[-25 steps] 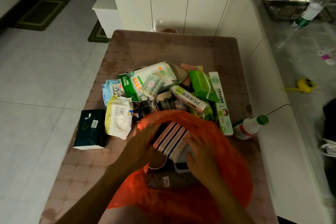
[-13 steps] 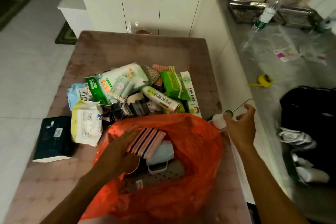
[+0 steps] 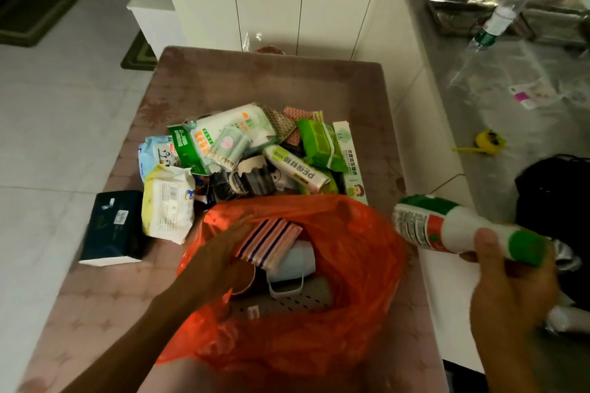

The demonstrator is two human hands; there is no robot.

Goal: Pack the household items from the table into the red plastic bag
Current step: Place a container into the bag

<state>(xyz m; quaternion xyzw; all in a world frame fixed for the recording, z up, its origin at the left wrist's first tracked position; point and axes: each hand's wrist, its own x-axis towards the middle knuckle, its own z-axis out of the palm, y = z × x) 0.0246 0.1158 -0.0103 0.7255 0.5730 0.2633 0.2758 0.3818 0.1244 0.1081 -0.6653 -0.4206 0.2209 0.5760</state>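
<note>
We saw the red bag (image 3: 319,313) lying open at the near end of the table (image 3: 255,80), its mouth facing up. The left hand (image 3: 220,252) reached into the mouth at about nine o'clock, fingers fairly straight and resting against a striped cloth (image 3: 271,242) that lay over a white container (image 3: 297,260) inside; whether the thumb pinched the cloth we could not tell. The right hand (image 3: 507,290) was out at three o'clock from the bag, past the table edge, its grip curled round the green-capped neck of a white bottle (image 3: 447,226) held tilted above the bag's rim. At twelve o'clock, a heap of packets (image 3: 255,150) remained on the table, with a dark box (image 3: 111,226) at ten o'clock.
</note>
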